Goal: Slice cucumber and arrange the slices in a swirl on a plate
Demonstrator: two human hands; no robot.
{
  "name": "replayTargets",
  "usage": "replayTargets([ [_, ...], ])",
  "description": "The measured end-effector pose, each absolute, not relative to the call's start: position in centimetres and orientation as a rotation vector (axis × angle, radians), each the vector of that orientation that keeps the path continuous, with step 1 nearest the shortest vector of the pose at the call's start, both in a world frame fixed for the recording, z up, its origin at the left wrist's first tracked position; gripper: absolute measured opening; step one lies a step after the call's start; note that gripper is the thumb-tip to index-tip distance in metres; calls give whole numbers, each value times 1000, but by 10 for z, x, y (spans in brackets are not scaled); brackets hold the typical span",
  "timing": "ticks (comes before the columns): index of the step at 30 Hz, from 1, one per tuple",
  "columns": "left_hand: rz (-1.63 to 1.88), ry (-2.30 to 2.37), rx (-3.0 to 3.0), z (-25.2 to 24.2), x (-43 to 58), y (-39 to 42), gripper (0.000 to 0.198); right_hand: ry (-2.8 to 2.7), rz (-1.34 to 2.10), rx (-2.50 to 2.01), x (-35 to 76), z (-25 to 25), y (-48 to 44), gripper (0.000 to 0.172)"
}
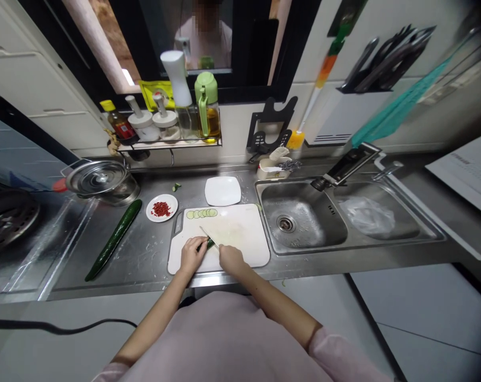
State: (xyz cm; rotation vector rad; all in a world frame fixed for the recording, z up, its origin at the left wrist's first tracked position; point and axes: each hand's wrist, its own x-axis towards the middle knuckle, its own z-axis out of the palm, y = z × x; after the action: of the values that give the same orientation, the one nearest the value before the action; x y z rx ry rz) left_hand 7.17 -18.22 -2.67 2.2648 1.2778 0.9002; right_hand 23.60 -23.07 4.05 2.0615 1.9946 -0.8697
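On the white cutting board (244, 249), my left hand (193, 253) is closed on a short piece of cucumber (210, 243), most of it hidden under the fingers. My right hand (231, 260) grips a knife (209, 235) by its handle, with the blade lying across the cucumber piece. Along the board's far edge lies an overlapping row of several cucumber slices (201, 213). A square white plate (223, 191) stands just behind the board. Left of it, a round white plate (149, 210) holds small red pieces (161, 209).
A whole cucumber (113, 240) lies left of the board, before a lidded steel pot (121, 192). Green scraps (176, 187) sit behind the board. To the right is a double sink (304, 212) with a faucet (339, 168). A rack of condiment bottles (188, 142) hangs at the back.
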Motion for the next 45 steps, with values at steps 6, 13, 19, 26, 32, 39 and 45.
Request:
replayTargets([
  [6,747,1361,2218,-17,75,-184,22,2017,-867,2140,253,47,-235,30],
  [13,768,1517,2044,-20,80,-187,26,2016,-701,2358,273,64,-240,37],
  [19,813,1576,1967,-20,82,-189,29,2045,-526,2457,281,72,-241,45],
  [26,1094,1661,1776,-2,94,-180,32,2046,-328,2385,286,79,-246,50],
  [32,1006,1634,1772,31,118,-165,58,2101,-177,2299,291,81,-253,54],
  [39,545,1566,1906,46,132,-150,45,2124,-167,2195,307,76,-269,52],
  [45,386,1431,1872,40,138,-150,25,2121,-224,2129,321,63,-287,51],
])
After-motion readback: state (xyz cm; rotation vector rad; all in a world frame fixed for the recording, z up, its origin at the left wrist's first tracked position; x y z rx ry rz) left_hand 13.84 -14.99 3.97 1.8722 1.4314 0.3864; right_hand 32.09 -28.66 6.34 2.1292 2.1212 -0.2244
